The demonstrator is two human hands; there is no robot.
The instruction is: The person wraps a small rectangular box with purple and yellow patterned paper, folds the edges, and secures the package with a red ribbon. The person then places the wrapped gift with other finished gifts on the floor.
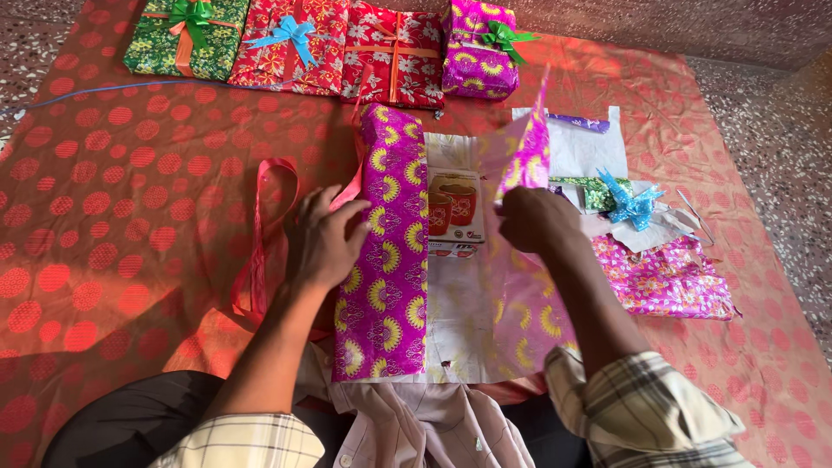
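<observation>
A person sits on a red cloth patterned with lighter red dots, wrapping a box in magenta wrapping paper printed with yellow flowers. The box lies just ahead of the person's lap, near the middle of the view, with a picture of two red cups showing on its uncovered top. The left hand lies flat, fingers spread, pressing the left flap of the paper down against the box's side; it grips nothing, only holds the sheet in place. The right hand is closed on the edge of the right flap and holds it lifted, so that the paper stands up with its pale underside facing the box. A red ribbon lies in loops on the cloth just left of the left hand. To the right of the box sit a blue bow, a white sheet, and a crumpled piece of pink floral paper. Along the far edge of the cloth stand four wrapped gifts in a row, touching or nearly so: a green gift with a green bow, a red gift with a blue bow, a second red parcel tied with orange ribbon, and a magenta gift with a green bow.
</observation>
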